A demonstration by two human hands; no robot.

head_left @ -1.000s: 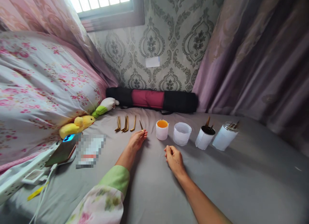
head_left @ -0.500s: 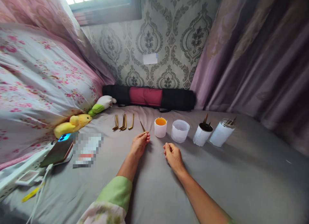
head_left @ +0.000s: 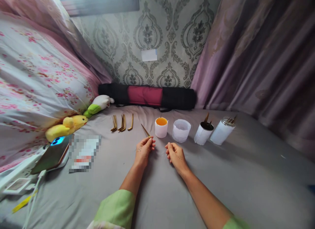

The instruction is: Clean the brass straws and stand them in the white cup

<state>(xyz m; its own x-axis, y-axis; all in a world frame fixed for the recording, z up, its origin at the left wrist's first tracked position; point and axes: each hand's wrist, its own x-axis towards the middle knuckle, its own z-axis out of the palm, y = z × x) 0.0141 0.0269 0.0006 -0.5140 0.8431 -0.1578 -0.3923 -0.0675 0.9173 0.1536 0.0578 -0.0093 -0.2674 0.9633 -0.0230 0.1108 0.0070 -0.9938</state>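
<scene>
My left hand point(head_left: 144, 149) pinches a thin golden stick point(head_left: 145, 130) that slants up and away, just left of a white cup with orange contents point(head_left: 161, 127). My right hand point(head_left: 175, 153) rests on the grey sheet point(head_left: 152, 189) beside it, fingers curled in; whether they hold anything I cannot make out. Several more bent golden sticks point(head_left: 122, 122) lie in a row farther back on the left. A translucent empty cup point(head_left: 181, 130), a dark-filled cup with sticks point(head_left: 203, 133) and a tilted jar holding sticks point(head_left: 222, 130) continue the row to the right.
A black and pink rolled bag point(head_left: 147, 95) lies along the patterned wall. Floral bedding point(head_left: 36, 78) and plush toys point(head_left: 64, 126) fill the left side, with a phone point(head_left: 52, 152), a paper and cables near it. Purple curtains point(head_left: 258, 58) hang on the right.
My left hand has drawn back toward me with the stick and come closer to my right hand. The view has tilted down.
</scene>
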